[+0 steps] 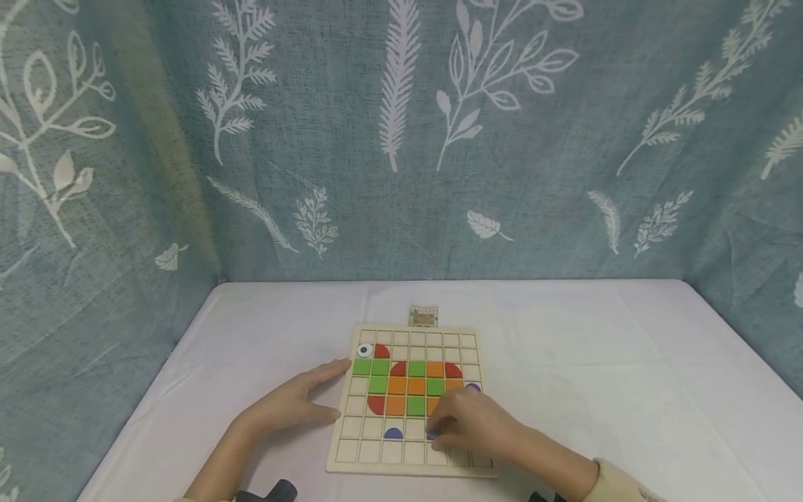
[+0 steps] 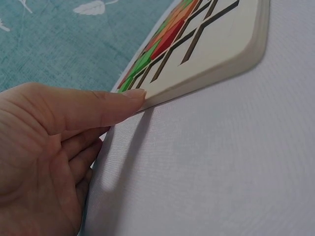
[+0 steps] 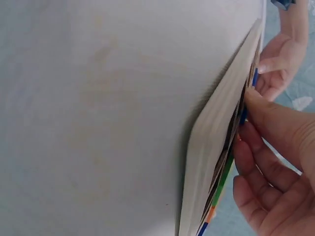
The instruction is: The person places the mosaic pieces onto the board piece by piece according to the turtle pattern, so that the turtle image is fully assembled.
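A square wooden grid board (image 1: 364,452) lies on the table, its cells partly filled with green, orange and red tiles and a white eye tile (image 1: 364,351). My left hand (image 1: 291,401) rests at the board's left side, thumb and fingers extended; in the left wrist view the thumb (image 2: 118,105) touches its rim. Over the lower right part of the board, my right hand (image 1: 473,422) pinches a blue tile (image 3: 243,114) between thumb and fingers, low at the grid. A blue half-round tile (image 1: 393,434) sits in a cell to its left.
A small pattern card (image 1: 423,316) lies just beyond the board's far edge. Another blue piece (image 1: 474,386) sits in the right column, partly behind the right hand. White cloth (image 1: 596,362) covers the table, and a teal leaf-print curtain (image 1: 351,139) hangs behind and at both sides.
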{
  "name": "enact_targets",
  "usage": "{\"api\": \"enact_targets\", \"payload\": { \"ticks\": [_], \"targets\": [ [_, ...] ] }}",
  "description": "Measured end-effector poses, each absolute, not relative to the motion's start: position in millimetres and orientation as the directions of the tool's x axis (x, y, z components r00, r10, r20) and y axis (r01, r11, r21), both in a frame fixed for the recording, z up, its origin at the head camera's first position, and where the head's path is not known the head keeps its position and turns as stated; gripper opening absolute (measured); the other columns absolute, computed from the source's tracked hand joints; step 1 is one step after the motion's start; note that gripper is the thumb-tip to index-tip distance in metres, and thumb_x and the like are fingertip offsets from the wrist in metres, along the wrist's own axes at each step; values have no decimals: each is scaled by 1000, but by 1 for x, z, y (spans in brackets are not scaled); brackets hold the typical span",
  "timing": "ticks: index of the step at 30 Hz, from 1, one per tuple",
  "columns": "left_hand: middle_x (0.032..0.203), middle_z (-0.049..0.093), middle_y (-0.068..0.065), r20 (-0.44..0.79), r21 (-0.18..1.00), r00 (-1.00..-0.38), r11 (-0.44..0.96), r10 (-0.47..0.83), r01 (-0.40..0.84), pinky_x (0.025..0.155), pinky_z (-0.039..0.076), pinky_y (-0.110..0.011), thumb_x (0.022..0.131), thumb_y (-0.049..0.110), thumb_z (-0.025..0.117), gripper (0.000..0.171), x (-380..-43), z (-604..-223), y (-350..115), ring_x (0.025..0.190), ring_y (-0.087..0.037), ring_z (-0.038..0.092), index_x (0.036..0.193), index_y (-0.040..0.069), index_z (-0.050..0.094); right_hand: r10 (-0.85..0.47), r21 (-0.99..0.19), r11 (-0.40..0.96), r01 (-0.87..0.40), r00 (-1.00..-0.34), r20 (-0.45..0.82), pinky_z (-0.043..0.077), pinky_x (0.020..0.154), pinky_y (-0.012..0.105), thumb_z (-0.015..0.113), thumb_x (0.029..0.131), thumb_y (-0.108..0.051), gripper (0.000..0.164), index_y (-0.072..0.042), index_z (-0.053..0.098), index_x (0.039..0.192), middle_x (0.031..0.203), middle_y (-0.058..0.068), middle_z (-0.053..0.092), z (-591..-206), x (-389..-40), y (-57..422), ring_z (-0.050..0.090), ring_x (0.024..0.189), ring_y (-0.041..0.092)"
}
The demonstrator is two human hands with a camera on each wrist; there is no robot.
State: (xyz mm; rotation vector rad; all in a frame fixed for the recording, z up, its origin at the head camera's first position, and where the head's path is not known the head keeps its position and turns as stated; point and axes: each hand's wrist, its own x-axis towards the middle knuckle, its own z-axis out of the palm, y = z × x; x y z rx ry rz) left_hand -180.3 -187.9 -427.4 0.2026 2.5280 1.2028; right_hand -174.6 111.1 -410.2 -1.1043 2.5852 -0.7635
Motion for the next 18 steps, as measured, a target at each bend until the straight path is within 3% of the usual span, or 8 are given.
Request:
{"api": "enact_targets", "payload": {
  "ticks": [3,9,14,18],
  "targets": [
    [148,31,-13,-241,777,-931,630,273,-16,110,17,-58,66,20,77,81,-183,-429,-187,138,-36,20,139,13,42,-705,-558,601,-572,-709,-34,51,74,19,77,74,-26,19,-15,74,90,85,-13,68,-404,-176,115,58,81,-2],
    [147,33,-14,-205,750,-943,661,262,21,110,19,-56,74,26,74,75,-181,-430,-186,137,-36,22,139,11,41,-645,-589,594,-548,-762,59,53,71,28,68,83,-28,19,-13,72,93,88,-9,68,-387,-189,140,61,82,7],
    [147,33,-16,-48,675,-977,727,208,122,110,20,-56,93,24,53,54,-172,-415,-188,136,-38,23,141,9,37,-599,-565,636,-525,-798,68,52,70,34,66,84,-32,26,-11,70,99,94,-4,68,-367,-198,168,59,81,7],
    [144,35,-19,113,602,-978,771,175,208,110,17,-58,97,28,44,50,-172,-390,-179,135,-40,24,142,7,36,-525,-579,675,-456,-849,56,51,73,36,64,85,-38,32,-12,68,104,98,-1,67,-348,-201,177,59,84,10]
  ]
}}
